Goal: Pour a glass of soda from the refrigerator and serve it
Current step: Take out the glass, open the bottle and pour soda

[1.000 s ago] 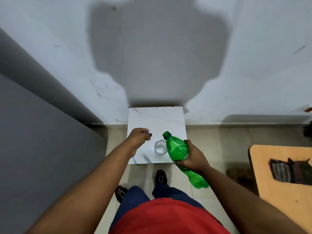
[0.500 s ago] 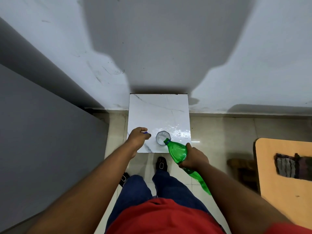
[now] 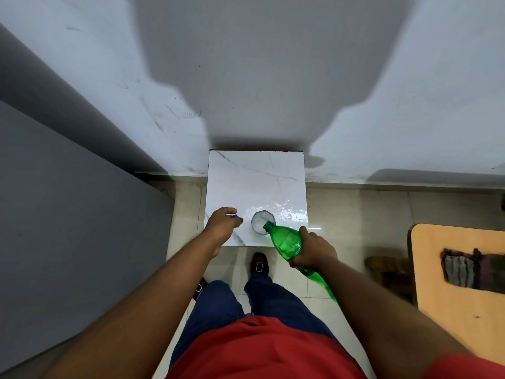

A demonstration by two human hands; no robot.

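White wall (image 3: 273, 64) fills the back of the room, marked with scuffs and crossed by a large shadow. On the far left stands a flat grey panel (image 3: 68, 214), running from the wall toward the person. Pale floor tiles (image 3: 355, 209) lie below.

Pushed against the wall at centre is a small white marble-look table (image 3: 254, 176), seen from above. A person in a red shirt and blue trousers stands at its near edge, both bare arms reaching forward.

Their left hand (image 3: 222, 224) rests at the table's near left part, fingers curled, pinching a small blue cap (image 3: 234, 216) that just peeks out at the fingertips.

Just right of that hand, a clear glass (image 3: 261, 222) stands upright on the table near its front edge, with foamy white liquid inside.

Next comes a green bottle (image 3: 287, 242), tilted. Its long axis runs diagonally: the open neck points up-left and sits at the glass's near right rim, while the base trails down-right, off the table, toward the person's right side. Their right hand (image 3: 314, 251) grips the bottle around its middle.

One dark shoe (image 3: 259, 265) shows on the floor below the table.

At the far right, a tan table (image 3: 451, 283) edge carries a dark striped cloth (image 3: 472, 268).
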